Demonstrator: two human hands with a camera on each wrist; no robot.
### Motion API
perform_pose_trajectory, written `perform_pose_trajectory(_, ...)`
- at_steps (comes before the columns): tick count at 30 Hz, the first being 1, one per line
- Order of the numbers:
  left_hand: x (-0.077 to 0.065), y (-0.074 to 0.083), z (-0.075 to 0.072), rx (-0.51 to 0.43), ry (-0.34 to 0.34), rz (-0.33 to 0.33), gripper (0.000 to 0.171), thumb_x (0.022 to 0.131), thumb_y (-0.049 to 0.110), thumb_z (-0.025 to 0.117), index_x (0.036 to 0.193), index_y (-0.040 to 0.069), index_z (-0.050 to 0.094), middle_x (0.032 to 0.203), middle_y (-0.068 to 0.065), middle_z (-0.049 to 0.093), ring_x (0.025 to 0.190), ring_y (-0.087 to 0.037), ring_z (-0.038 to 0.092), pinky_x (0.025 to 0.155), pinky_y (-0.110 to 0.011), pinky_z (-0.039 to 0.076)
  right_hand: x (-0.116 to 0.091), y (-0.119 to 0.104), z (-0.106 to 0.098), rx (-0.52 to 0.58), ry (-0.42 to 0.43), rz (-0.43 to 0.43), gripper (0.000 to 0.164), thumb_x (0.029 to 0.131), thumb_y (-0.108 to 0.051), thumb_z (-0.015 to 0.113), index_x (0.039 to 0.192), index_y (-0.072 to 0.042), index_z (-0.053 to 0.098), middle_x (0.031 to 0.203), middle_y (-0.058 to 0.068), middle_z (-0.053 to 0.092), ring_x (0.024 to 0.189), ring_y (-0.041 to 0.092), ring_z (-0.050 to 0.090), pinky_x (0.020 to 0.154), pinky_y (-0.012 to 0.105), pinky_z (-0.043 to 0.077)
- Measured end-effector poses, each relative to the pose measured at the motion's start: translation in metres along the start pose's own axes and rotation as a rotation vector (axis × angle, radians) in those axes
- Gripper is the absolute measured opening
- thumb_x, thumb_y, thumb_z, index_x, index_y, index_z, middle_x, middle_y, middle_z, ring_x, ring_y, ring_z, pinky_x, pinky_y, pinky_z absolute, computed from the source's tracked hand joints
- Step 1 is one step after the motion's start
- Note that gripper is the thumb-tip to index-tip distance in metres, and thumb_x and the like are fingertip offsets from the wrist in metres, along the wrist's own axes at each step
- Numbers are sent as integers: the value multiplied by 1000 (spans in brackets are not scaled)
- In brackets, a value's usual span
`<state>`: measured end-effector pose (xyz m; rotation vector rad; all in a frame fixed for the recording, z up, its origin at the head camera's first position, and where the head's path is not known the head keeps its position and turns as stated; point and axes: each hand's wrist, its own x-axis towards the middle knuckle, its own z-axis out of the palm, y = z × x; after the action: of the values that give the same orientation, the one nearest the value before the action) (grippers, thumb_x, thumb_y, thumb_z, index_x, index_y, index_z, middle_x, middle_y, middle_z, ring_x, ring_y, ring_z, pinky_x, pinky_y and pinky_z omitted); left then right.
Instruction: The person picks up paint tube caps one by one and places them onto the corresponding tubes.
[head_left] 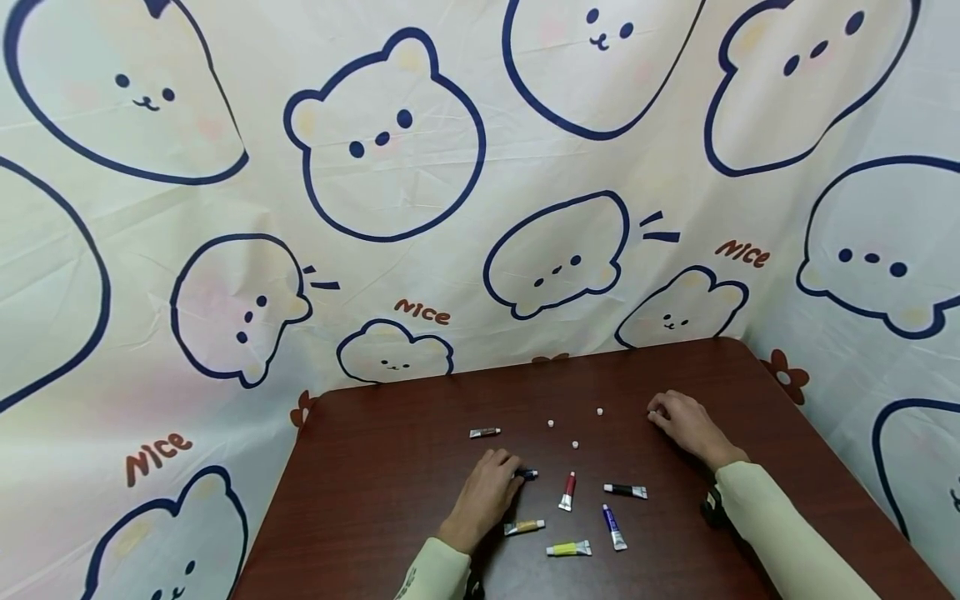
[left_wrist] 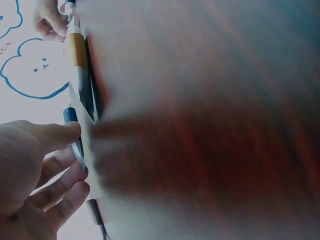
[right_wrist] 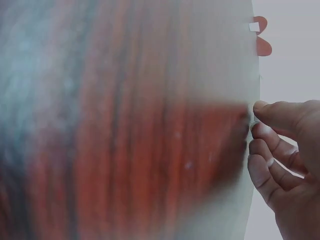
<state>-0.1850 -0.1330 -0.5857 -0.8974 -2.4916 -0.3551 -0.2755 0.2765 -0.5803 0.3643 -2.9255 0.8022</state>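
Dark-blue paint tube (head_left: 529,474) in its grip, the left hand (head_left: 483,492) pinches narrowly, thumb against fingers. Around it lie an ochre tube (head_left: 524,527) at four o'clock, a red tube (head_left: 568,490) at three and a brown tube (head_left: 484,432) at twelve. Toward two, the right hand (head_left: 682,423) rests loosely curled, thumb slightly apart. Brown tabletop (head_left: 360,483) stretches toward nine, reaching its left edge; the far edge runs along twelve.
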Motion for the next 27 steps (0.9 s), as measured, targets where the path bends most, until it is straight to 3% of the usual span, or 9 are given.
perform_pose_trajectory(5, 6, 12, -15, 23, -49, -49, 17, 93, 16, 87, 104, 14, 75, 98, 1, 71, 90, -17, 63, 81, -32, 57, -1, -2, -3, -8, -1, -5, 4, 103, -12, 75, 103, -8, 75, 93, 4, 67, 81, 17, 59, 75, 40, 53)
perform_pose_trajectory(11, 8, 15, -18, 24, -101, -82, 13, 96, 17, 85, 105, 14, 76, 100, 1, 71, 93, -17, 64, 82, -30, 58, -2, -8, -7, 1, -14, -21, 4, 103, -11, 74, 103, -8, 75, 94, 5, 70, 81, 18, 60, 75, 41, 53)
perform_pose_trajectory(18, 10, 19, -23, 22, -83, -63, 14, 95, 17, 86, 105, 14, 76, 99, 1, 71, 92, -17, 63, 81, -31, 58, -3, -16, -10, -7, -6, -30, 7, 104, -12, 73, 106, -6, 76, 98, 6, 76, 84, 17, 66, 78, 44, 59)
perform_pose_trajectory(27, 10, 19, -23, 33, -69, -34, 16, 94, 17, 87, 104, 14, 74, 99, 1, 70, 91, -16, 63, 81, -30, 58, -10, -26, -13, 14, -3, -46, 8, 102, -13, 76, 104, -5, 75, 92, 3, 72, 80, 15, 61, 74, 40, 55)
